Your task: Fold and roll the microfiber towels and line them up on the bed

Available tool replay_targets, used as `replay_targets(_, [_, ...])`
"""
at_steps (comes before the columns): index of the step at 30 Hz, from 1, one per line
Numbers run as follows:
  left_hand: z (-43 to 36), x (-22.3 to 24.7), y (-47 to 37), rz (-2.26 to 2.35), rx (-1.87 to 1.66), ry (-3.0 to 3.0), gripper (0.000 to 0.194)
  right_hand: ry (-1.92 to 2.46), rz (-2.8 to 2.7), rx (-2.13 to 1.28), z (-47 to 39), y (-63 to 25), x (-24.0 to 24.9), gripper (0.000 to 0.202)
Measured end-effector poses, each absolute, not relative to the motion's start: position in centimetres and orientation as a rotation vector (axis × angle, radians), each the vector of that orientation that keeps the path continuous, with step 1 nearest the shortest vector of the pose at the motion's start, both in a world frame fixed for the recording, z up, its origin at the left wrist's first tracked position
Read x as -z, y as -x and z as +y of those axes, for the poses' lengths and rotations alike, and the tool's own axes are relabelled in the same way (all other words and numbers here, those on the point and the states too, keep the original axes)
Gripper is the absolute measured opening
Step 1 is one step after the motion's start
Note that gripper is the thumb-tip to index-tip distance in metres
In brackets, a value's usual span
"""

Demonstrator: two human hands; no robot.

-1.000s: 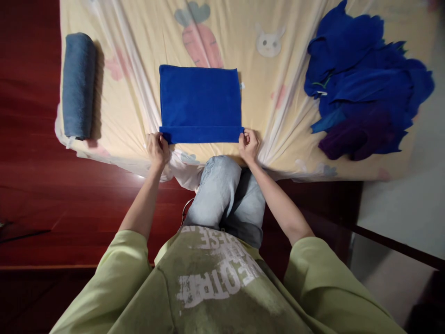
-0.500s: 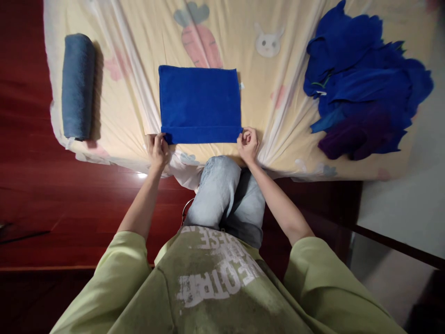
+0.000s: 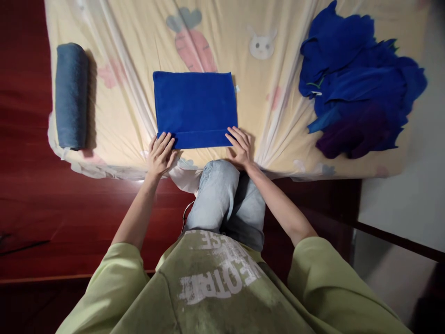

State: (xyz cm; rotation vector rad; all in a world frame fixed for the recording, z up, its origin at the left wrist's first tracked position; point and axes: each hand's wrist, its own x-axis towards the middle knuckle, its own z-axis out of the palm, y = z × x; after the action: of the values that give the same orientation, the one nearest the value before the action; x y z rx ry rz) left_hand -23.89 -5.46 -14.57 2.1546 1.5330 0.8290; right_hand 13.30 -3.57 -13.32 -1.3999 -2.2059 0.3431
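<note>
Cloth (image 3: 196, 102) is lying mid sheet (image 3: 259, 93), nr strip (image 3: 201, 139) folded over, rest flat. L hand (image 3: 160, 155) & R hand (image 3: 241, 148) are resting on nr corners, fingers out, gripping nothing. Roll (image 3: 72, 95) at L is looking done; pile (image 3: 361, 88) at R, prob. not.

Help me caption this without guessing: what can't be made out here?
All in the head view:
Near corners of the blue cloth: covered by the left hand and right hand.
Its underside: hidden by its upper side.
Number of pieces in the crumpled pile: they overlap.
Far edge of the sheet: cut off by the picture's top.
White bit beside the cloth: too small to identify.
</note>
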Motion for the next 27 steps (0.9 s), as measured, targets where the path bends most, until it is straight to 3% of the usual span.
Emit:
replay_targets(18, [-4.5, 13.8, 23.5, 1.604, -0.884, -2.171, 0.056, 1.443, -2.135, -0.312, -3.0, -12.9, 14.0, 0.064])
replay_targets(27, [-4.7, 14.2, 23.7, 1.654, -1.042, -2.059, 0.045, 1.474, -2.03, -0.39, -2.9, -13.1, 13.6, 0.054])
